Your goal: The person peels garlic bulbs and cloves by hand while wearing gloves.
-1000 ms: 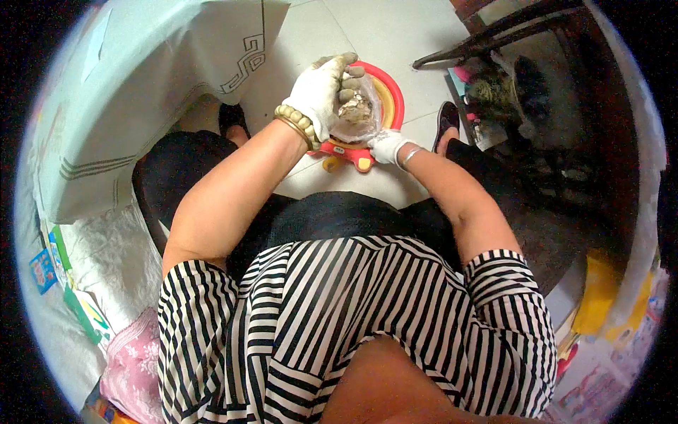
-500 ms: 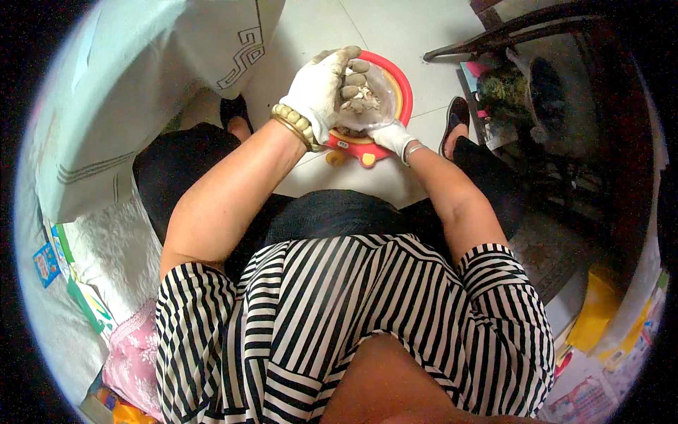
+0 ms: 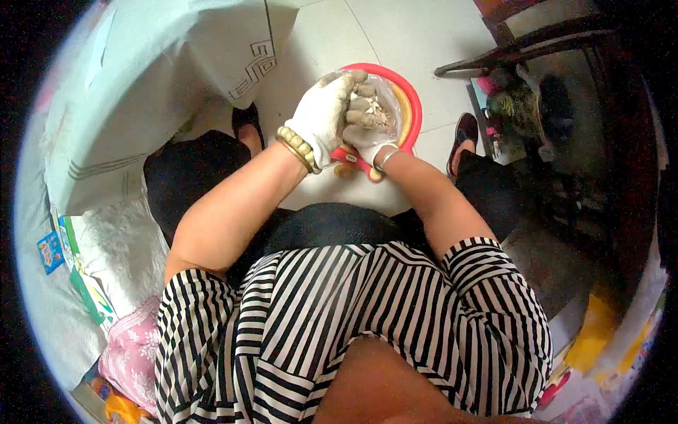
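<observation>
Both my hands wear white work gloves with grey-coated fingers. My left hand [image 3: 328, 109] is over the near left side of a round red-and-yellow container [image 3: 412, 116], its fingers curled in above pale scraps [image 3: 376, 109]. What those fingers hold, if anything, is hidden. Close below it, my right hand [image 3: 369, 141] reaches in over the near rim, with its fingers bent toward the left hand and partly covered by it. I cannot make out what is between them. A clear plastic liner [image 3: 394, 92] lines the container and holds the scraps.
The container stands on pale floor tiles [image 3: 318, 35] between my feet. A cloth-draped piece of furniture [image 3: 162, 92] rises at left. Dark furniture legs [image 3: 522, 53] and a low rack with plants [image 3: 508, 106] are at right. A pink patterned cloth [image 3: 134, 346] lies at lower left.
My right hand has moved left from the container's near right rim to just under my left hand. The whole view has shifted slightly, so the container appears a little lower and further right.
</observation>
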`<action>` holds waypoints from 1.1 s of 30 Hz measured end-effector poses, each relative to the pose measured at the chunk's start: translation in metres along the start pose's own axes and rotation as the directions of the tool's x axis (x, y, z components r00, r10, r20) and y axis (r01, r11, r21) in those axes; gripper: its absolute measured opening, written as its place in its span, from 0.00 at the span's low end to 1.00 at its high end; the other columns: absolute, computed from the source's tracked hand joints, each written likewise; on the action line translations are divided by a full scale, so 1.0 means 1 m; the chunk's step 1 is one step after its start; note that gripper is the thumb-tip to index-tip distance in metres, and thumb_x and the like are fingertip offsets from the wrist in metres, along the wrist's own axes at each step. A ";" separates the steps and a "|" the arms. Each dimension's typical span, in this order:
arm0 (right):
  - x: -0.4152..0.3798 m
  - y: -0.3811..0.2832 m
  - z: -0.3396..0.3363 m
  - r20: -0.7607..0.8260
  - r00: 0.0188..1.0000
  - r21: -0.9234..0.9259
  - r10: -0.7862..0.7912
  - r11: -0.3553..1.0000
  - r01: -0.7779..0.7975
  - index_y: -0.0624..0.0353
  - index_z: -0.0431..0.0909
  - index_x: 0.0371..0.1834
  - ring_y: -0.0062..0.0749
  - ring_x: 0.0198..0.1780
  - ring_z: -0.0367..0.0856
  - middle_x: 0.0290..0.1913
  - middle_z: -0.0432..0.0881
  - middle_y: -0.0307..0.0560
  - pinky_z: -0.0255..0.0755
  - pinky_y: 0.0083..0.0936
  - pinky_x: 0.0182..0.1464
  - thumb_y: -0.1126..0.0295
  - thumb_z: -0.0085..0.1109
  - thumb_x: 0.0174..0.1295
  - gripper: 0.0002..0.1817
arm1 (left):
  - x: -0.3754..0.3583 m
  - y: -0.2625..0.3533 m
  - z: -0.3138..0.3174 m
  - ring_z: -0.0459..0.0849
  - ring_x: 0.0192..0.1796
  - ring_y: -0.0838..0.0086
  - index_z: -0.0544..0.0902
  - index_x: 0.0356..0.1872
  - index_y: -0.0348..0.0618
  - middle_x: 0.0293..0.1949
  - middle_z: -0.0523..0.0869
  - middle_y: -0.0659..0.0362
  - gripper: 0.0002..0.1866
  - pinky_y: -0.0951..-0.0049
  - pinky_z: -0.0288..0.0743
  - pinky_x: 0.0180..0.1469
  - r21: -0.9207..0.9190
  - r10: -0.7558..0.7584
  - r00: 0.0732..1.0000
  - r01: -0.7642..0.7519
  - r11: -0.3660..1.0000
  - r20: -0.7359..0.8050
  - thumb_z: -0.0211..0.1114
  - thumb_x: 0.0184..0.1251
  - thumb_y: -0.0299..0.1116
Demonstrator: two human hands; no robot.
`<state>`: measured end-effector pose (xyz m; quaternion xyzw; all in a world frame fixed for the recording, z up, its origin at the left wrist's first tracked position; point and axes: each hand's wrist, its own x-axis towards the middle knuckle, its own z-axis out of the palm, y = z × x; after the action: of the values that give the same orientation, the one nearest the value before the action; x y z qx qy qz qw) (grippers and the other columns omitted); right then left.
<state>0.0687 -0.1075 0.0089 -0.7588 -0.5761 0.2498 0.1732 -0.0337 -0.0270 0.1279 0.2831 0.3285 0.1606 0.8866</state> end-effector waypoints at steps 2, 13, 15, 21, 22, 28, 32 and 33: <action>0.006 0.014 0.019 0.078 0.994 0.261 0.083 0.960 -0.101 0.47 0.72 0.50 0.36 0.58 0.68 0.54 0.74 0.40 0.60 0.31 0.62 0.60 0.51 0.53 0.19 | -0.003 0.000 0.004 0.74 0.27 0.82 0.73 0.51 0.39 0.37 0.81 0.59 0.14 0.84 0.67 0.26 0.017 0.002 0.999 -0.001 1.000 -0.052 0.46 0.71 0.34; -0.008 0.018 0.027 0.057 0.985 0.227 0.163 0.959 -0.172 0.50 0.72 0.56 0.40 0.60 0.68 0.59 0.72 0.47 0.56 0.32 0.64 0.51 0.46 0.58 0.25 | -0.002 -0.004 -0.004 0.75 0.25 0.84 0.74 0.50 0.40 0.36 0.82 0.60 0.14 0.87 0.67 0.23 0.002 -0.044 0.999 0.044 0.999 -0.003 0.46 0.71 0.34; -0.006 0.034 0.041 0.028 0.995 0.101 0.093 0.990 -0.095 0.51 0.73 0.55 0.40 0.60 0.69 0.59 0.72 0.48 0.56 0.32 0.64 0.52 0.46 0.58 0.25 | -0.004 -0.003 -0.004 0.74 0.25 0.84 0.74 0.49 0.40 0.36 0.82 0.60 0.14 0.87 0.67 0.23 0.012 -0.030 1.000 0.030 0.999 0.000 0.46 0.71 0.34; 0.006 0.052 0.062 -0.054 0.998 0.258 -0.039 0.965 0.052 0.49 0.75 0.53 0.39 0.59 0.69 0.57 0.73 0.46 0.57 0.31 0.63 0.55 0.47 0.59 0.21 | -0.006 -0.005 -0.008 0.76 0.27 0.83 0.74 0.51 0.40 0.37 0.82 0.60 0.14 0.87 0.70 0.24 0.021 -0.026 1.000 0.026 0.999 0.006 0.47 0.71 0.34; 0.008 0.051 0.063 -0.068 0.997 0.257 -0.047 0.964 0.063 0.48 0.75 0.53 0.39 0.59 0.68 0.57 0.73 0.46 0.57 0.31 0.63 0.55 0.48 0.59 0.21 | -0.009 -0.003 -0.006 0.77 0.28 0.83 0.74 0.51 0.41 0.37 0.82 0.60 0.14 0.87 0.70 0.25 0.027 -0.054 0.999 0.054 0.998 0.000 0.47 0.71 0.34; 0.010 0.057 0.072 -0.092 0.991 0.092 -0.093 0.991 0.102 0.47 0.74 0.53 0.38 0.60 0.67 0.58 0.73 0.44 0.57 0.30 0.64 0.54 0.48 0.59 0.20 | -0.008 -0.004 -0.006 0.79 0.30 0.81 0.74 0.51 0.43 0.38 0.82 0.60 0.14 0.86 0.71 0.27 -0.042 -0.086 0.996 0.086 0.995 -0.005 0.48 0.71 0.35; 0.010 0.069 0.079 -0.156 0.974 -0.085 -0.166 0.984 0.154 0.47 0.74 0.53 0.37 0.61 0.66 0.58 0.72 0.43 0.57 0.30 0.64 0.54 0.48 0.59 0.20 | 0.004 -0.011 -0.022 0.79 0.31 0.80 0.74 0.51 0.43 0.37 0.82 0.61 0.14 0.86 0.71 0.27 0.064 -0.101 0.992 0.106 0.992 -0.075 0.48 0.71 0.35; 0.009 0.064 0.074 -0.158 0.972 -0.123 -0.172 0.980 0.154 0.47 0.74 0.53 0.37 0.61 0.66 0.58 0.72 0.43 0.57 0.30 0.64 0.54 0.48 0.60 0.20 | 0.011 -0.016 -0.028 0.79 0.31 0.80 0.74 0.51 0.42 0.37 0.81 0.60 0.13 0.85 0.72 0.27 0.088 -0.098 0.992 0.105 0.991 -0.084 0.48 0.71 0.35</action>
<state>0.0778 -0.1185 -0.0885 -0.7356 -0.6327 0.1381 0.1989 -0.0428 -0.0236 0.0957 0.3003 0.3847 0.1111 0.8657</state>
